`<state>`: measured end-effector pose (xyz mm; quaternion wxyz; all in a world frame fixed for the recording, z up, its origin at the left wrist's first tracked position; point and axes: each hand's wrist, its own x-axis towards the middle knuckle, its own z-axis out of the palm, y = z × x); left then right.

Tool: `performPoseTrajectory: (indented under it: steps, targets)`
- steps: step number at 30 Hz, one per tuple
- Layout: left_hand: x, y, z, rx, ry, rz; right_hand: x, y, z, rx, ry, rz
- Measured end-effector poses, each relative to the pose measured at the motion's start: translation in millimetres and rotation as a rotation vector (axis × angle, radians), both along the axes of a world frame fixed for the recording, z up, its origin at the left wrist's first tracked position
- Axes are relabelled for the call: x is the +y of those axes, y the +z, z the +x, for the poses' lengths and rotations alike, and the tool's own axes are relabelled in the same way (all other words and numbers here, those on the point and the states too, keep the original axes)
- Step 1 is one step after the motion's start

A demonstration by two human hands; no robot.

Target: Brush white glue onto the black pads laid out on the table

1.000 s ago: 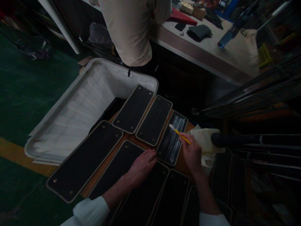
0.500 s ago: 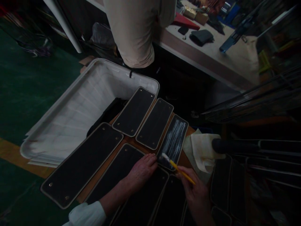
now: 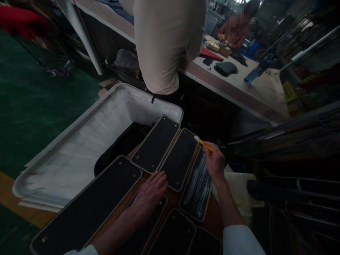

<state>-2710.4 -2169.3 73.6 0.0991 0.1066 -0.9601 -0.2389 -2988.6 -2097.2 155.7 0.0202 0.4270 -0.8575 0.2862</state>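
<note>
My right hand (image 3: 214, 161) grips a yellow-handled brush (image 3: 206, 145), its whitish tip over the upper right corner of a black rounded panel (image 3: 179, 159) with small metal studs. Below that hand, a neighbouring black panel (image 3: 195, 187) carries streaky white smears. My left hand (image 3: 152, 189) lies palm down with its fingers stretched out, across the near ends of the panels. Left of it are a long black panel (image 3: 90, 209) and another studded panel (image 3: 156, 143). All rest on a brown board (image 3: 174, 199); my left forearm hides part of the panels beneath.
A white plastic bin (image 3: 79, 148) with a black item inside stands at the left. Beyond it, a person in light trousers (image 3: 162, 46) is beside a workbench (image 3: 255, 88) with tools. Another person (image 3: 233, 30) is farther back. Pale cloth (image 3: 241, 187) lies at the right.
My right hand has carried the brush up from the smeared panel to the far corner of the middle panel. My left hand has shifted slightly left. The view has tilted upward.
</note>
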Motion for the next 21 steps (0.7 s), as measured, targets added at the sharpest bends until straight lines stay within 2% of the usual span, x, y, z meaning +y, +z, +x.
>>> performPoseTrajectory:
  steps: [4,7,16,19,21]
  targets:
    - [0.7,-4.7,-1.8,-0.008,-0.007,-0.013,-13.2,-10.9,-3.6,0.067,-0.012,0.105]
    - [1.1,-6.9,-3.3,-0.028,-0.011,-0.001,-3.2,-8.5,18.7,0.086,0.033,0.180]
    - [-1.2,3.9,-0.9,-0.071,-0.018,0.024,73.7,22.5,139.7,-0.143,0.216,0.356]
    - [-1.5,6.1,-0.7,-0.096,-0.022,0.050,79.7,36.5,153.7,-0.232,0.255,0.371]
    - [-2.0,6.8,-0.1,-0.112,-0.031,0.070,73.3,46.5,148.1,-0.277,0.236,0.372]
